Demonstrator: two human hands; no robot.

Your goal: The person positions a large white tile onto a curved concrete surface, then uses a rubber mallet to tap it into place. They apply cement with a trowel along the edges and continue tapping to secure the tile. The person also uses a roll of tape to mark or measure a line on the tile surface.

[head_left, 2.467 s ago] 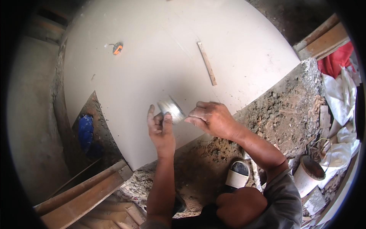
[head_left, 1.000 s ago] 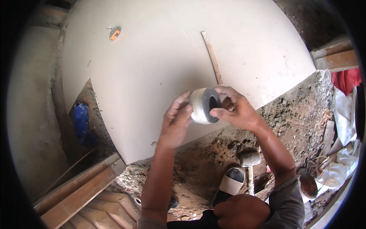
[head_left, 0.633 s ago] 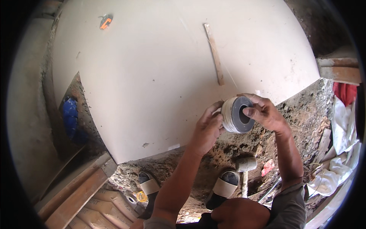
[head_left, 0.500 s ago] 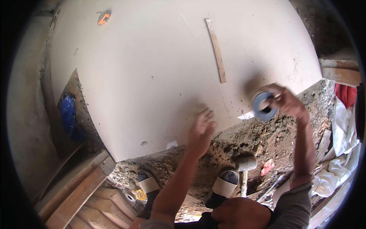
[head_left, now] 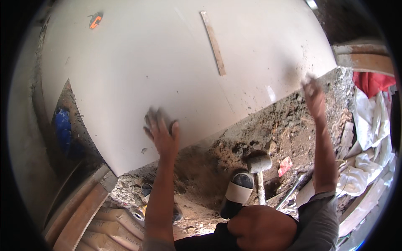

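A large pale board lies in front of me. My left hand is over its near part, fingers spread and nothing in them; whether the palm touches the board I cannot tell. My right hand is near the board's right front edge, its fingers curled but smeared by motion; no ring-shaped roll shows in it. A narrow wooden strip lies on the board between and beyond my hands. Farther left on the board sits an orange and dark tape measure. A bright white patch shows near the front edge.
A mallet with a pale head rests on the rough dirt, next to my sandalled foot. Stacked brown paper sacks and timber are at lower left. White sacking and red cloth lie at right; something blue at left.
My left hand has moved left across the board, fingers spreading. My right hand has shifted up and right, and the grey-blue ring-shaped roll it held no longer shows. The view has shifted too.
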